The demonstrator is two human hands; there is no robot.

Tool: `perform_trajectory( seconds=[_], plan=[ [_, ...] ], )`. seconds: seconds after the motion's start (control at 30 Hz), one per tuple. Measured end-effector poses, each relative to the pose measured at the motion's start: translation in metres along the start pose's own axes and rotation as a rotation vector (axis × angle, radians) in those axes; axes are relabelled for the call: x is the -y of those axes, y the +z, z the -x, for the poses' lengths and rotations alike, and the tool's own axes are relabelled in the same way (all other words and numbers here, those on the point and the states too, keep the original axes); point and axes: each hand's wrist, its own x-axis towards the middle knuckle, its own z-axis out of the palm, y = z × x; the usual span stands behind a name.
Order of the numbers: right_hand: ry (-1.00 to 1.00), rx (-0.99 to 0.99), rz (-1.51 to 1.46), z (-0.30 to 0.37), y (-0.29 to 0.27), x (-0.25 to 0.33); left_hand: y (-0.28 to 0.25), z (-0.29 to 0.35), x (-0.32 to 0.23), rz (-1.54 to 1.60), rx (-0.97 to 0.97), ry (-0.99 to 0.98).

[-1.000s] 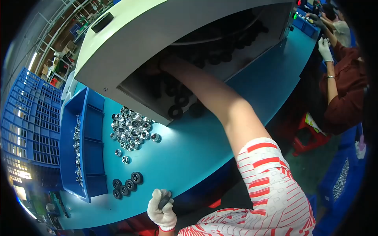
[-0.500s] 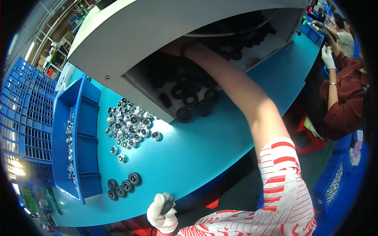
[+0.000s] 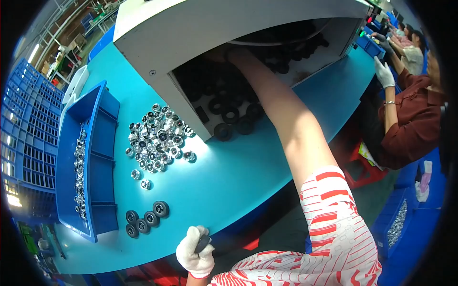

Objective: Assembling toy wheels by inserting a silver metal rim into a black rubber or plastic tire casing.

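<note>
My left hand, in a white glove, is closed around a small black tyre at the table's near edge. My bare right forearm reaches into the dark opening of a white housing. Inside, my right hand is lost in shadow and its fingers cannot be made out. Loose black tyres lie in a heap below that arm, some at the mouth of the opening. Several assembled black wheels sit in a cluster on the table, to the left of my left hand.
A pile of shiny silver hubs lies on the turquoise table beside the housing. Left of it stands a blue bin with more hubs. Blue crates stand at the far left. A co-worker's gloved hand is at the right.
The whole view has shifted slightly, with the housing and table displaced in the picture. My left hand keeps the tyre, and my right arm is still inside the housing.
</note>
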Motion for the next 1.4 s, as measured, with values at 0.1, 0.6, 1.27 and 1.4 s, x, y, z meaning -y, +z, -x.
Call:
perform_trajectory(
  seconds=[0.1,0.6,1.27,1.4],
  plan=[
    [0.010,0.029,0.042,0.002,-0.005,-0.004,-0.002,0.000,0.001,0.044,-0.005,0.025],
    [0.160,-0.116,0.111,0.115,-0.025,0.028,-0.011,0.001,0.003,0.051,0.047,0.085],
    [-0.352,-0.103,-0.039,0.085,0.002,0.032,-0.007,0.000,0.004,0.074,0.048,0.113],
    [-0.253,0.046,-0.053,0.108,-0.021,0.023,-0.006,0.001,0.004,0.076,0.042,0.132]
  ],
)
